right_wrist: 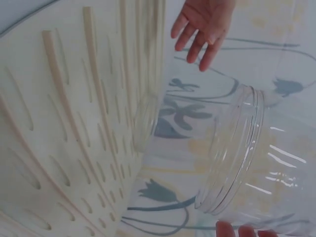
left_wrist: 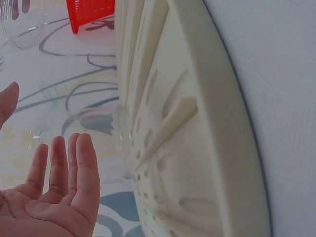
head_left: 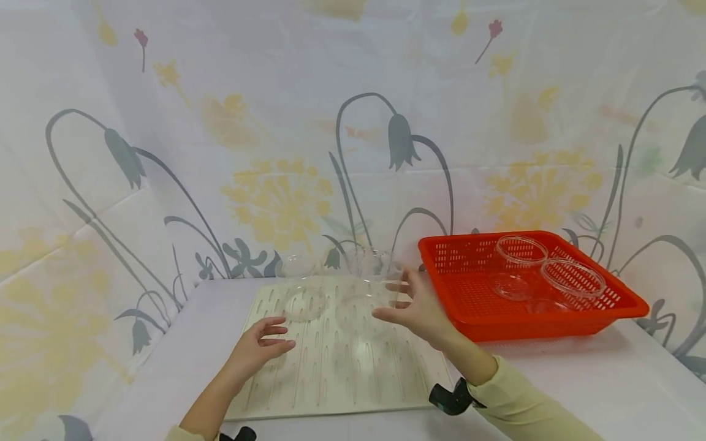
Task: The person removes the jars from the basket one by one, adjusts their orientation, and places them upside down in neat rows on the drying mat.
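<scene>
My right hand [head_left: 416, 309] holds a clear jar [head_left: 371, 266] from its right side, thumb and fingers spread around it. In the right wrist view this jar [right_wrist: 276, 163] is mouth down, with a gap between its threaded rim and the cream ridged mat [head_left: 342, 373]. Another clear jar [head_left: 300, 297] stands mouth down on the mat's far left part. Near that jar hovers my left hand [head_left: 258, 349], fingers loose and apart, holding nothing. In the left wrist view its palm [left_wrist: 54, 202] shows, and the standing jar [left_wrist: 98, 143] is behind the fingers.
A red perforated basket [head_left: 469, 327] sits to the right of the mat, with two clear jars [head_left: 573, 278] upright inside it. A flower-printed cloth [head_left: 276, 79] hangs behind the white table [head_left: 149, 373].
</scene>
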`<state>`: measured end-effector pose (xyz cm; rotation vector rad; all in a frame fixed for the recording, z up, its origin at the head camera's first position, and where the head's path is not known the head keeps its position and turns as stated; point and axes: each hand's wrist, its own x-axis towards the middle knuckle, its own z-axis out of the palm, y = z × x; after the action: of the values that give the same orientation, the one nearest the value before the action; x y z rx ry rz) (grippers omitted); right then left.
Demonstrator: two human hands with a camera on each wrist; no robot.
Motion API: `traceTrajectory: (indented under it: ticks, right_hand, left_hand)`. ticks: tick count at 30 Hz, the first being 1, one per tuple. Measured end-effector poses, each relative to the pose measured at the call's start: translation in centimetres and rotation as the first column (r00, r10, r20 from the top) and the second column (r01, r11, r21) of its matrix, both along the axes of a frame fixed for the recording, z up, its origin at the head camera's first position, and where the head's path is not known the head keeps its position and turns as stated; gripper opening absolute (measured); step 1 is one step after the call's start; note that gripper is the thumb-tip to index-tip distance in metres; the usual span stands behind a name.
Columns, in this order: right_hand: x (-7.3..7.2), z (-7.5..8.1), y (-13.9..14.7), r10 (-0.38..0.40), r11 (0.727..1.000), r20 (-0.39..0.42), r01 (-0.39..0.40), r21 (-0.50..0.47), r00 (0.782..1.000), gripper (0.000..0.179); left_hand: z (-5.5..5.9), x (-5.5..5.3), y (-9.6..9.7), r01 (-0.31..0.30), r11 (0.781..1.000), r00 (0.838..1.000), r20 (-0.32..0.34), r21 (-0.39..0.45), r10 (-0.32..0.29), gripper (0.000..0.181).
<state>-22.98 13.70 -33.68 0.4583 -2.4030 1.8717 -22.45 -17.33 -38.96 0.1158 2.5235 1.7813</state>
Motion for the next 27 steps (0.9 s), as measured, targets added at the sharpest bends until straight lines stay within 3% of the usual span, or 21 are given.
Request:
traceTrajectory:
  ticks: [10,27]
  right_hand:
    - [0.1,0.2,-1.6,0.038,0.999,0.026,-0.038,-0.007,0.999,0.083]
    - [0.0,-0.2,-3.6,0.109,0.992,-0.007,-0.109,-0.056,0.994,0.081]
  left_hand:
    - [0.0,0.5,-2.8,-0.054,0.999,0.998,0.026,0.005,0.054,0.059]
    - [-1.0,0.6,-6.7,-0.085,0.992,0.995,0.047,-0.094,0.090,0.063]
